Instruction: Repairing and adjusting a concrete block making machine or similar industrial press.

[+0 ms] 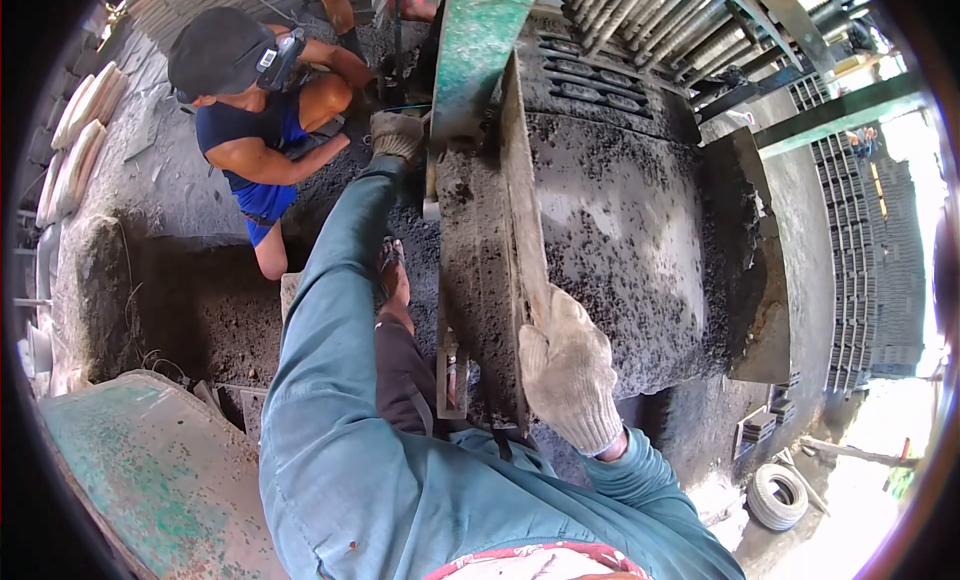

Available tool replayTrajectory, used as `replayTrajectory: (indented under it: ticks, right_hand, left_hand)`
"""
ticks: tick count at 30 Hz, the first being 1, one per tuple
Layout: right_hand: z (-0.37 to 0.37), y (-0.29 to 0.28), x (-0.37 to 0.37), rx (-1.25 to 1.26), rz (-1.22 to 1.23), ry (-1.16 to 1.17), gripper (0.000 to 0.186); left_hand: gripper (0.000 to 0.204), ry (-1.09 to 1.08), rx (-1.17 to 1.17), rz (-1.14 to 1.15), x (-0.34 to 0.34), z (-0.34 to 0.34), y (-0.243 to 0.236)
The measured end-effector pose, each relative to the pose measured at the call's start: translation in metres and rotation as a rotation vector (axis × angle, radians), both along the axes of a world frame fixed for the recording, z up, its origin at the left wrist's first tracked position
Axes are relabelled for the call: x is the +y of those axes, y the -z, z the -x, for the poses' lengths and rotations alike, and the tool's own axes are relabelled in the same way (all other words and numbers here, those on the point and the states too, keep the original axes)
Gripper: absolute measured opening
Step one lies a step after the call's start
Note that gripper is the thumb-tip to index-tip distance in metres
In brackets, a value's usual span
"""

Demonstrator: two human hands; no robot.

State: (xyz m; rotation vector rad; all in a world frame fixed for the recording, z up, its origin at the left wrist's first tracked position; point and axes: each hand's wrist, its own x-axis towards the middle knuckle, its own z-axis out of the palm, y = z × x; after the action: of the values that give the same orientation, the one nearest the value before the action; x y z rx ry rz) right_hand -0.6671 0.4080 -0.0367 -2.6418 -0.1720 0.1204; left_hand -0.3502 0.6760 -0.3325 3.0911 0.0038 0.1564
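1. Our right hand (pixel 570 375), in a knitted glove, sits at the near left corner of the bed (pixel 620 230). Its fingers seem closed over the rim of the upright plate (pixel 524 220), thumb toward the plate's left face; the fingertips are partly hidden.
2. That plate stands along the bed's left edge, running from our right glove up toward the post (pixel 482 55).
3. Our left hand (pixel 398 137), gloved too, is at full reach, beside the post's left edge and beyond the plate. We cannot tell whether its fingers are wide, narrow or holding something.
4. Dark grit (pixel 575 230) lies over the bed, thicker toward the right edge, with paler smears showing through. Good practice, we judge, is to keep the right fingertips on the rim and off the gritty surface.
5. With one arm stretched and the other bent, we would do well to take our weight on our legs, lean little on the plate, and settle the right grip before loading the left.
6. The co-worker (pixel 245 130) squats near our left glove, so we should keep that hand's movements small and agreed between us.
7. Our foot (pixel 396 275) is on gritty ground left of the plate; firm footing matters, with the pit (pixel 200 300) farther left.
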Motion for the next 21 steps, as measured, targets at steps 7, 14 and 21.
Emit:
replayTrajectory:
  ticks: [7, 14, 21]
  right_hand:
    - [-0.002, 0.004, -0.002, 0.021, 0.031, -0.045, 0.032]
    - [0.008, -0.002, 0.002, -0.017, -0.071, -0.101, 0.032]
    - [0.000, 0.003, -0.003, 0.002, -0.033, -0.046, 0.026]
  left_hand:
    - [0.076, -0.311, 0.096, 0.172, -0.002, -0.023, 0.021]
    - [0.034, -0.332, 0.027, 0.018, 0.029, -0.005, 0.023]
    - [0.033, -0.291, 0.100, -0.030, 0.000, 0.025, -0.016]
